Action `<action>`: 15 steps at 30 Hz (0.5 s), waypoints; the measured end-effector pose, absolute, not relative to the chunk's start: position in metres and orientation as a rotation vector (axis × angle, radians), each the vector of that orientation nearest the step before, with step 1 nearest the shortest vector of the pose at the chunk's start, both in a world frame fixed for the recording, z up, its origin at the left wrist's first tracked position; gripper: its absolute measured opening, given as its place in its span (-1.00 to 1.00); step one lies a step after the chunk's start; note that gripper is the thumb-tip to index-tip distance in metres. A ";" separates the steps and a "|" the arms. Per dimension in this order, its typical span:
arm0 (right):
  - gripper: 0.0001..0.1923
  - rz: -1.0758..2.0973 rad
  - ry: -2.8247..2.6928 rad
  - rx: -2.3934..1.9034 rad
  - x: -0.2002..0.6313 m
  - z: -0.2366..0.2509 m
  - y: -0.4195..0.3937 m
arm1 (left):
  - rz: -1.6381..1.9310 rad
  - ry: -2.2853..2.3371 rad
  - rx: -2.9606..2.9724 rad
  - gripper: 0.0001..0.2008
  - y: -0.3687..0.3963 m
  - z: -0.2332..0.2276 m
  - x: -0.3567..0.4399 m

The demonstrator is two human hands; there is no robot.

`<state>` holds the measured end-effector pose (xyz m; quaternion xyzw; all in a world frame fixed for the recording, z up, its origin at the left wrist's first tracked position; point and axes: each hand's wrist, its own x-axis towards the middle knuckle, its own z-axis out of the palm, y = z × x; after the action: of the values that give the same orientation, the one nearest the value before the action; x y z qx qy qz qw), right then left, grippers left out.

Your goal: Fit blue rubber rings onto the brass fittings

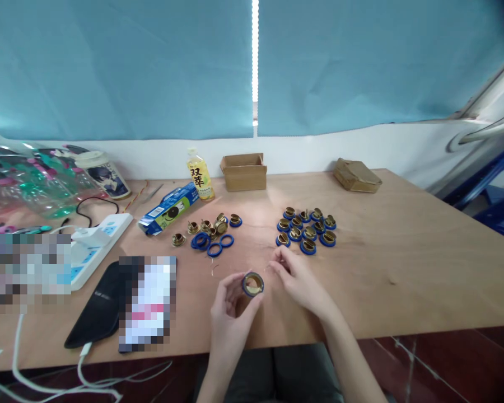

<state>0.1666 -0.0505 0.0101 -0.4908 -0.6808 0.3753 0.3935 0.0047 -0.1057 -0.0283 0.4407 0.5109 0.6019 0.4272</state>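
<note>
The left hand [234, 310] was clamped on a blue-rimmed brass cap [253, 286] near the front edge of the desk [424, 268]; the right hand [296, 277] had fingertips close together, whether on anything I could not tell

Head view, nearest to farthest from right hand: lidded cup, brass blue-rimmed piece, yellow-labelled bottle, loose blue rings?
From the right hand:
1. Brass blue-rimmed piece, left, in the left hand.
2. Loose blue rings, ahead and left.
3. Yellow-labelled bottle, farther back, left.
4. Lidded cup, far back left.
</note>
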 end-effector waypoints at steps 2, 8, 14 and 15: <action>-0.86 1.094 -1.462 -1.213 0.165 -0.002 -0.066 | 1.491 1.268 1.149 -0.61 -0.108 -0.028 0.006; -0.54 1.357 -1.010 -1.195 0.173 -0.015 -0.087 | 1.429 1.288 1.245 -0.61 -0.112 -0.031 0.006; -0.52 1.476 -0.955 -1.158 0.174 -0.010 -0.095 | 1.415 1.282 1.289 -0.62 -0.112 -0.031 0.007; -0.52 1.485 -0.960 -1.152 0.173 -0.009 -0.095 | 1.415 1.280 1.296 -0.63 -0.112 -0.032 0.007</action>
<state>0.1731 -0.0949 -0.0089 -0.4748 -0.3958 0.6120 0.4932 0.0074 -0.1116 -0.0315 0.5135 0.5073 0.5607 0.4057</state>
